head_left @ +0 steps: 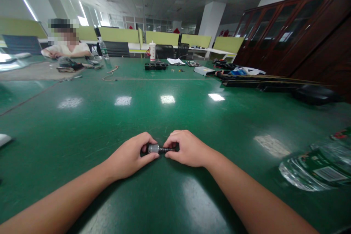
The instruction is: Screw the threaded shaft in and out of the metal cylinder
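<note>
- left hand (131, 155) grips the grey barrel of a small grey-and-black part (154, 148) between thumb and fingers, at or just over the green table (137, 119).
- right hand (189, 148) curls round the part's thin ribbed end; cannot tell whether thumb and fingertips pinch it.
- step in hand, my judgement: two-handed handling, barrel steadied left, thin end tended right. next move seems to call for a firm left hold, both ends in line.
- well right of the hands: big clear bottle (315, 168), green label; contents hard to tell.
- far side: white bottle (153, 52), opaque, contents hidden; leftward, a slim clear bottle (103, 49), fill unclear, near a seated person (75, 48).
- beyond, right: dark cabinet (270, 25), glass-fronted, insides unreadable.
</note>
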`<action>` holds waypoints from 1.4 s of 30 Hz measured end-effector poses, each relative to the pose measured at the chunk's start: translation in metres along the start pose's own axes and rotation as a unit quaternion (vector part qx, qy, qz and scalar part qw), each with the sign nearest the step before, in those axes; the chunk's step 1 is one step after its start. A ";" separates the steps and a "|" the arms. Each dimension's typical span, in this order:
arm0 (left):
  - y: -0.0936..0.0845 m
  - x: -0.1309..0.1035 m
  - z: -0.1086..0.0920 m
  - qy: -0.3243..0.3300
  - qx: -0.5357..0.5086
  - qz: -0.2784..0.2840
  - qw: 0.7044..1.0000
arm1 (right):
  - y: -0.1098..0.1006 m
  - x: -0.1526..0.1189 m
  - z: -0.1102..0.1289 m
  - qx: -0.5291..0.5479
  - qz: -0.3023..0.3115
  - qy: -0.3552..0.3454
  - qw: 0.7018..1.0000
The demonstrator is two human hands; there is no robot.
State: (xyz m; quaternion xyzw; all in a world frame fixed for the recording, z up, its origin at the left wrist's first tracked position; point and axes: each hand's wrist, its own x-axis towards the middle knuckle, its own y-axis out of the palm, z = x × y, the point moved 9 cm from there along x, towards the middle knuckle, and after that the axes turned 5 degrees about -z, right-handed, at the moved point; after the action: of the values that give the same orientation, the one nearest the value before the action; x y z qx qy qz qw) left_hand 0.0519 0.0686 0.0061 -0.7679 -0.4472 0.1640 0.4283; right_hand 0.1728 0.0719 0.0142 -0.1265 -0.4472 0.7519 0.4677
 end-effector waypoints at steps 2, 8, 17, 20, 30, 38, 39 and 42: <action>0.000 0.000 0.001 0.000 -0.002 0.000 1.000 | 0.000 0.000 -0.001 -0.001 0.001 -0.001 1.000; 0.001 0.002 0.003 -0.002 -0.004 0.004 1.000 | -0.001 -0.001 -0.003 -0.003 0.002 0.003 1.000; 0.001 0.001 0.003 -0.005 -0.005 0.005 1.000 | -0.005 -0.003 -0.010 0.003 0.007 0.019 1.000; 0.001 0.001 0.004 -0.005 -0.004 0.005 1.000 | -0.005 -0.004 -0.012 0.006 0.008 0.024 1.000; -0.001 0.000 0.004 -0.004 -0.005 0.005 1.000 | -0.008 -0.006 -0.024 0.026 0.017 0.057 0.998; -0.003 -0.004 0.005 -0.002 0.000 0.003 1.000 | -0.021 -0.010 -0.043 0.026 0.031 0.123 0.992; -0.004 -0.005 0.005 -0.001 0.000 0.003 1.000 | -0.021 -0.010 -0.043 0.025 0.031 0.120 0.992; -0.004 -0.005 0.005 0.000 -0.001 0.002 1.000 | -0.022 -0.010 -0.040 0.025 0.031 0.107 0.993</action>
State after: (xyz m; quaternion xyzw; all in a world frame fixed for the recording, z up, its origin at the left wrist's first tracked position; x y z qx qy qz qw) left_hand 0.0438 0.0680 0.0058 -0.7691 -0.4461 0.1643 0.4273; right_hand 0.2149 0.0893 0.0068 -0.2086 -0.3714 0.7590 0.4924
